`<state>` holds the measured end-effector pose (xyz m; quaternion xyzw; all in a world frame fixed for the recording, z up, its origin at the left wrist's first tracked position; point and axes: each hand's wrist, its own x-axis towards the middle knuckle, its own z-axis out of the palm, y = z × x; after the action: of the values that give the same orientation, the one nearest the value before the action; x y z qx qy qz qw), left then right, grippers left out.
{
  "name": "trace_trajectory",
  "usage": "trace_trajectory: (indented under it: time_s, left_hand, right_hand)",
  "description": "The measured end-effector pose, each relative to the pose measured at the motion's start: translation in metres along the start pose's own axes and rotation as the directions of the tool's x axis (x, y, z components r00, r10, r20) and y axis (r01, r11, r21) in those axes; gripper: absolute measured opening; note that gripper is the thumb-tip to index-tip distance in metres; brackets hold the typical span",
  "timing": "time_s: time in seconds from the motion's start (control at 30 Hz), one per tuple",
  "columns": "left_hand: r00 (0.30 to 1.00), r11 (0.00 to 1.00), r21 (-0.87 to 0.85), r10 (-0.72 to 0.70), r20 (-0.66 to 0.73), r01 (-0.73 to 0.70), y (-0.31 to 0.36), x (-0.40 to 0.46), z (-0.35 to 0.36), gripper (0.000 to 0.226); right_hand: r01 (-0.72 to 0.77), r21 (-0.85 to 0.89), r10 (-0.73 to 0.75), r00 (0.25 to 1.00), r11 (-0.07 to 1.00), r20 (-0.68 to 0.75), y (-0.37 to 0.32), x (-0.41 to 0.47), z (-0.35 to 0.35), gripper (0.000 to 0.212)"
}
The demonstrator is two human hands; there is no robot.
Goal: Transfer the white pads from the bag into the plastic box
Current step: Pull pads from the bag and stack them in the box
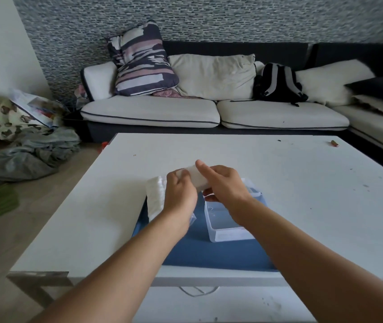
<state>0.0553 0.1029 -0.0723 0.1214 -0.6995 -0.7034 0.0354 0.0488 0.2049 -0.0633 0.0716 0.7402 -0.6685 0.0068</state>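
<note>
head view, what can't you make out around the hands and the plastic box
- Head view: right hand covers the plastic box back half, so any pads inside are hidden.
- Both hands cover most of the held white pads; count unclear.
- Left hand and forearm hide the bag's opening.

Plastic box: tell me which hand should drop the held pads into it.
Right, probably. The right hand hovers directly over the open plastic box and grips the stack of white pads with the left hand, which sits beside the box, over the bag.
</note>
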Motion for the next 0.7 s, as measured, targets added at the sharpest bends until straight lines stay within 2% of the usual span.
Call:
trace_trajectory:
  time_s: [0.1, 0.17, 0.23, 0.33, 0.37, 0.4, 0.47, 0.5, 0.53, 0.6, 0.7]
  left_hand:
    - [0.994, 0.997, -0.061, -0.046, 0.097, 0.052, -0.002, 0.003, 0.002, 0.028]
    - [0.981, 0.998, -0.024, -0.050, 0.185, 0.056, -0.005, 0.002, 0.005, 0.026]
    - [0.966, 0.998, 0.057, 0.005, 0.259, -0.021, -0.009, 0.001, 0.007, 0.025]
    - [0.911, 0.959, 0.117, 0.200, 0.361, -0.257, -0.011, 0.001, 0.004, 0.008]
    - [0.886, 0.914, 0.209, 0.249, 0.392, -0.349, -0.012, 0.001, 0.003, 0.011]
    - [0.862, 0.812, 0.375, 0.278, 0.424, -0.447, -0.014, 0.002, 0.001, 0.022]
    - [0.817, 0.433, 0.693, 0.324, 0.477, -0.577, -0.019, 0.003, -0.004, 0.046]
    - [0.792, 0.283, 0.747, 0.334, 0.511, -0.601, -0.023, 0.005, -0.005, 0.052]
    - [0.768, 0.210, 0.750, 0.325, 0.551, -0.627, -0.025, 0.004, -0.005, 0.053]
    - [0.714, 0.164, 0.698, 0.250, 0.654, -0.697, -0.032, 0.006, -0.003, 0.051]
    - [0.644, 0.117, 0.634, 0.097, 0.759, -0.765, -0.044, 0.008, -0.001, 0.046]
  right_hand:
    - [-0.022, 0.033, 0.019, 0.995, 0.999, 0.101, 0.002, -0.001, -0.009, 0.036]
    - [-0.056, 0.035, 0.050, 0.989, 0.998, 0.141, 0.002, -0.002, -0.014, 0.029]
    - [-0.087, 0.014, 0.083, 0.979, 0.996, 0.184, 0.003, -0.003, -0.020, 0.030]
    - [-0.062, -0.078, 0.081, 0.959, 0.995, 0.271, 0.003, -0.003, -0.032, 0.033]
    - [-0.045, -0.120, 0.078, 0.954, 0.992, 0.290, 0.003, -0.003, -0.038, 0.030]
    - [-0.029, -0.169, 0.076, 0.956, 0.985, 0.282, 0.002, -0.002, -0.046, 0.028]
    - [-0.027, -0.285, 0.065, 0.990, 0.958, 0.127, 0.002, 0.007, -0.066, 0.029]
    - [-0.055, -0.347, 0.055, 0.998, 0.936, -0.011, 0.004, 0.014, -0.080, 0.031]
    - [-0.101, -0.406, 0.043, 0.988, 0.908, -0.149, 0.008, 0.021, -0.093, 0.033]
    - [-0.222, -0.519, 0.056, 0.947, 0.825, -0.316, 0.018, 0.029, -0.113, 0.038]
    - [-0.336, -0.668, 0.160, 0.937, 0.664, -0.312, 0.033, 0.035, -0.119, 0.038]
